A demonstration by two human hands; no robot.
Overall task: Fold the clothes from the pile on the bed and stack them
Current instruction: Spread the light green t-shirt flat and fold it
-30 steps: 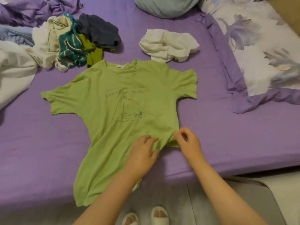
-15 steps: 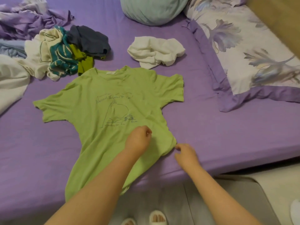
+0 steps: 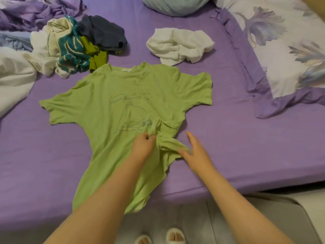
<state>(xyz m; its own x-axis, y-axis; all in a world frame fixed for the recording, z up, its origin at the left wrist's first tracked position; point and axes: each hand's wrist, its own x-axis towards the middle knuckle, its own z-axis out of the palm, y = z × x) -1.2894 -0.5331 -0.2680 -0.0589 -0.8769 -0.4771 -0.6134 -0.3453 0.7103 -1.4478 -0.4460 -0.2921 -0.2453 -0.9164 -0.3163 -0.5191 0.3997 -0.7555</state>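
- The green T-shirt [image 3: 112, 110] lies face up on the bed [image 3: 228, 138], collar toward the pile, hem hanging over the near edge.
- The left hand [image 3: 143, 147] pinches a bunched ridge of cloth in curled fingers, low on the shirt's right side.
- The right hand [image 3: 197, 152] has its fingers mostly straight; the twisted side edge of the shirt lies against them, but blur hides whether any finger closes round it, so I cannot tell if it grips.
- Handling, as I judge it: thin knit, light and limp. It gathers into folds at a small tug, will not hold a crease unaided, and drags a little on the sheet instead of sliding.
- Where to hold: probably best at the seams, meaning the side edge, shoulders and hem corners, and with both hands, since a pinch mid-panel only bunches it, as the ridge shows.
- The overhanging hem may pull the shirt toward the floor; lifting it onto the bed first looks wise.
- Writing: a line of cursive script above a line-drawn creature, and a shorter line below it, all too faint to read. A pale neck label shows no legible text.
- The pile [image 3: 73, 46] sits near the far left corner; a crumpled white garment [image 3: 179, 44] lies apart, past the collar.
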